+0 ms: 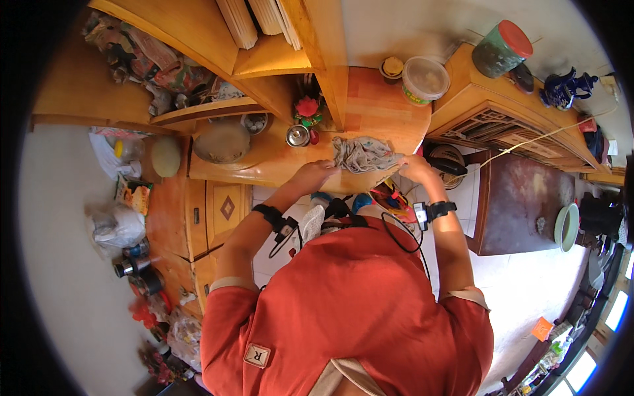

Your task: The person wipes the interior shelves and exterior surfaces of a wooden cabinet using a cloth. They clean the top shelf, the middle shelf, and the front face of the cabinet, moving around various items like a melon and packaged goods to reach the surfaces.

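Note:
A crumpled grey patterned cloth (pixel 364 154) lies on the wooden tabletop (pixel 381 106), near its front edge. My left hand (pixel 317 175) is at the cloth's lower left edge, its fingertips pinched there. At the opposite end, my right hand (pixel 417 168) grips the right corner and draws it out towards the table edge. A lidded metal pot (pixel 297 135) and a pink lotus-shaped ornament (pixel 307 107) stand beyond the cloth to the left.
A large round-lidded vessel (pixel 222 143) stands on the table's left part. A clear-lidded plastic tub (pixel 425 79) sits at the back right. Wooden shelving (pixel 277 54) rises behind. To the right are a carved wooden cabinet (pixel 510 114) and a dark brown table (pixel 525 198).

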A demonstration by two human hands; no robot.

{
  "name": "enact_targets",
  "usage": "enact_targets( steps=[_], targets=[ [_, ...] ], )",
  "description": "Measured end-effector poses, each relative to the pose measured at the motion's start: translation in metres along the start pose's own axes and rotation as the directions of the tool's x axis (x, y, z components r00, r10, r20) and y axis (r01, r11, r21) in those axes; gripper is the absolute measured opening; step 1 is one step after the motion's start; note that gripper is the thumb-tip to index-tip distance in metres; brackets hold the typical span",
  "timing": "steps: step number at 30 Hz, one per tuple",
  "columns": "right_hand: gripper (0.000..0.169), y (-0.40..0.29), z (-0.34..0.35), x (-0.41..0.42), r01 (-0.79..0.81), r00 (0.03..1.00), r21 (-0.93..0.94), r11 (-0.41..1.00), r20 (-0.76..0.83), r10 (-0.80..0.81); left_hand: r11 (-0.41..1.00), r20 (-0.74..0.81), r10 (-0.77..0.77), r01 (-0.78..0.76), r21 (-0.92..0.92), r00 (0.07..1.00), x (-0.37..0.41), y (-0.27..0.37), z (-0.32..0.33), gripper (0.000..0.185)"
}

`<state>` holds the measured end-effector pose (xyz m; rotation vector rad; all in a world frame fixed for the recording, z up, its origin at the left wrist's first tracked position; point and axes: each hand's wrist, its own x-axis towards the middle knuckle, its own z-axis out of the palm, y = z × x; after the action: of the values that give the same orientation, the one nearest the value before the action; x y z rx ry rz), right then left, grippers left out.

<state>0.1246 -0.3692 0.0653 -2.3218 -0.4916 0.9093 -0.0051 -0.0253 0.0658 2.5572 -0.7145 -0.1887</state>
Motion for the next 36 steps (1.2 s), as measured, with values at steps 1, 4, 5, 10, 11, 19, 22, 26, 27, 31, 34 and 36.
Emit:
enact_targets(
  steps=[1, 4, 5, 10, 11, 19, 22, 26, 27, 31, 34, 36],
  targets=[
    [0.026, 0.007, 0.015, 0.001, -0.106, 0.992, -0.072, 0.992, -0.070, 0.101, 0.998, 0.017, -0.057, 0.058, -0.023, 0.998, -0.005, -0.001, -0.002, 0.033],
    [0.024, -0.001, 0.027, 0.016, 0.085, 0.973, 0.182, 0.980, -0.228, -0.042, 0.965, 0.099, -0.239, 0.248, -0.091, 0.966, -0.014, -0.008, -0.013, 0.030],
    [0.023, -0.009, 0.033, 0.020, 0.119, 0.958, 0.125, 0.985, -0.274, -0.081, 0.956, 0.096, -0.267, 0.276, -0.100, 0.959, -0.018, -0.010, -0.012, 0.030],
    [0.023, -0.030, 0.070, 0.052, 0.337, 0.804, -0.211, 0.917, -0.442, -0.397, 0.918, 0.063, -0.349, 0.354, -0.177, 0.935, -0.023, -0.022, -0.001, 0.031],
    [0.025, -0.031, 0.079, 0.056, 0.374, 0.753, -0.296, 0.879, -0.456, -0.474, 0.906, 0.098, -0.373, 0.385, -0.175, 0.923, -0.026, -0.024, 0.002, 0.032],
    [0.055, -0.016, 0.105, 0.059, 0.355, 0.780, -0.606, 0.712, -0.227, -0.583, 0.898, 0.047, -0.429, 0.431, -0.088, 0.902, -0.072, -0.031, 0.013, 0.048],
    [0.057, -0.004, 0.092, 0.087, 0.184, 0.758, -0.605, 0.774, -0.414, -0.503, 0.870, 0.086, -0.491, 0.493, 0.005, 0.867, -0.083, -0.036, 0.013, 0.060],
    [0.056, 0.015, 0.053, 0.125, -0.106, 0.743, -0.543, 0.833, -0.600, -0.297, 0.863, 0.131, -0.498, 0.505, -0.026, 0.858, -0.107, -0.059, 0.036, 0.074],
    [0.056, 0.022, 0.042, 0.129, -0.164, 0.738, -0.523, 0.836, -0.628, -0.248, 0.866, 0.127, -0.492, 0.499, -0.035, 0.862, -0.108, -0.056, 0.037, 0.077],
    [0.053, 0.044, 0.024, 0.120, -0.326, 0.721, -0.461, 0.825, -0.686, -0.099, 0.867, 0.139, -0.482, 0.494, -0.064, 0.865, -0.108, -0.049, 0.040, 0.084],
    [0.051, 0.047, 0.019, 0.113, -0.296, 0.716, -0.455, 0.840, -0.687, -0.120, 0.870, 0.202, -0.472, 0.490, -0.047, 0.858, -0.107, -0.062, 0.039, 0.085],
    [0.049, 0.049, 0.014, 0.112, -0.263, 0.734, -0.474, 0.840, -0.664, -0.145, 0.875, 0.223, -0.458, 0.480, -0.057, 0.861, -0.110, -0.071, 0.041, 0.084]
  ],
)
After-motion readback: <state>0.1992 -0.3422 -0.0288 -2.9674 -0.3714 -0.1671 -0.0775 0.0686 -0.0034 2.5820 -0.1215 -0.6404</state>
